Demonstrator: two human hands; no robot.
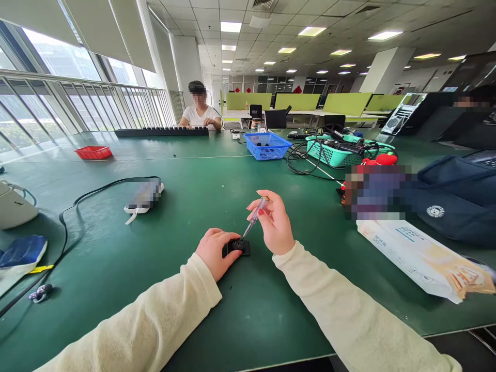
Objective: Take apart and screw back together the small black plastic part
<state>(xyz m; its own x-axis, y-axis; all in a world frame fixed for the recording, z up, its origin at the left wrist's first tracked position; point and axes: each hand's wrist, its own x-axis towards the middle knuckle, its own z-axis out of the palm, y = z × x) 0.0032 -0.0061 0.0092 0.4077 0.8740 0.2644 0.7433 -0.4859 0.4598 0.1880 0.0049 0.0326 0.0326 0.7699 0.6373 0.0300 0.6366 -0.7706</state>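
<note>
**Screwdriver (254,219) down on blk part (245,248)**

L hand (217,251) grip pinches blk part on green tabletop (194,201), fingers hiding some. R hand (278,225) grip closed round screwdriver, tip at part. Red tray (93,153) far L; blue basket (267,151), teal basket (334,157) w/ cables (300,164) beyond; white pack (406,253), dark bag (457,201) off R. Person (200,114) opp.

Around the green surface (186,206) — the landmark here — the room opens out. Left of it, a metal railing (127,106) fronts tall windows (64,54) with pale blinds (104,31) partly lowered. Beyond it stand lime-green partitions (248,100) and dark chairs (276,119); above it, lit panels (230,27) dot a tiled ceiling (271,41) — daylight coming from the windows.
</note>
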